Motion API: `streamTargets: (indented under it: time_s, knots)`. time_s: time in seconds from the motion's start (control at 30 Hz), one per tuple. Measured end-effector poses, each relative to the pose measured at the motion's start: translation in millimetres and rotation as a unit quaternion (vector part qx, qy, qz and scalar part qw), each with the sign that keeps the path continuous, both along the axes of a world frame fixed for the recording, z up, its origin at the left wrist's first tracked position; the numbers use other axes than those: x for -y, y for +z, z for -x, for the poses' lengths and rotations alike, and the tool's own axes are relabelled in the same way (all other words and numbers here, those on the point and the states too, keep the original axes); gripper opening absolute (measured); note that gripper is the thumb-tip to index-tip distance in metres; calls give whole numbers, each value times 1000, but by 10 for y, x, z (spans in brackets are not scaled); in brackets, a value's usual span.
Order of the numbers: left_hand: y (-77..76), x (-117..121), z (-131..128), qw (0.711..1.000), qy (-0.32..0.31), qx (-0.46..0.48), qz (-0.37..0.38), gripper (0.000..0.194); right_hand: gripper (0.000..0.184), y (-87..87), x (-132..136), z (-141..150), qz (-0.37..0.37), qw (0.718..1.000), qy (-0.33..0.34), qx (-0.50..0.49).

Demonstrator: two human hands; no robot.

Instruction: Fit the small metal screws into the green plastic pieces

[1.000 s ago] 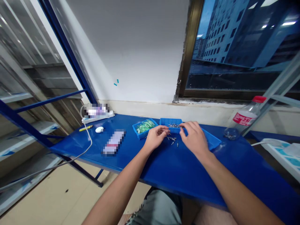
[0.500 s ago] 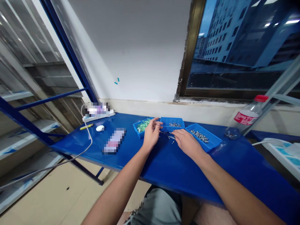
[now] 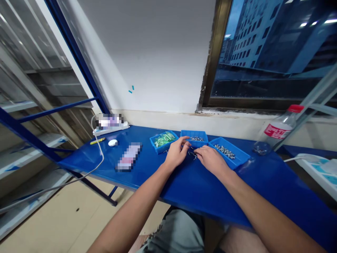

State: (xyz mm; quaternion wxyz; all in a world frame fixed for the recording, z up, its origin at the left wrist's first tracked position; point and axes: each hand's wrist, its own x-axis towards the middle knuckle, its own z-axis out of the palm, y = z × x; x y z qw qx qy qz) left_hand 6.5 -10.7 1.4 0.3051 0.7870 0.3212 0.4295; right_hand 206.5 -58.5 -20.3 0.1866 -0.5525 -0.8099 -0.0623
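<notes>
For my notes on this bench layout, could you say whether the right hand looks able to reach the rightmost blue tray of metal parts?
Probably yes: the right hand lies beside that blue tray, with nothing visible between them.

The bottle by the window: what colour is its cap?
The bottle's cap is red, and it shows best in the head view, the only view.

The thin metal pins near the rear edge of the blue table are partly hidden beneath the left hand and right hand; any grip on them cannot be confirmed. The silver metal parts and green pieces in the rectangular blue trays are too small to identify. The flat rectangular package and the object at the white power strip are pixelated. The white-and-turquoise board is cut off by the right picture edge.
</notes>
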Motion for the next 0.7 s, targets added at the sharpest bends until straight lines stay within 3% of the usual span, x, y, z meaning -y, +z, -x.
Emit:
streamTargets:
  time_s: [0.13,0.27,0.5,0.7]
  knots:
    - [-11,4,-5,1000,1,-19,-11,33,28,6,0,10,-44,998,-10,-49]
    - [12,11,-11,999,21,-47,-16,28,39,64,26,72,-100,979,-33,-172]
    - [71,71,-14,997,-28,-73,18,36,15,133,72,131,-58,932,-18,-358]
    - [-1,37,-30,991,-91,-36,92,39,10,137,90,137,-47,928,-8,-369]
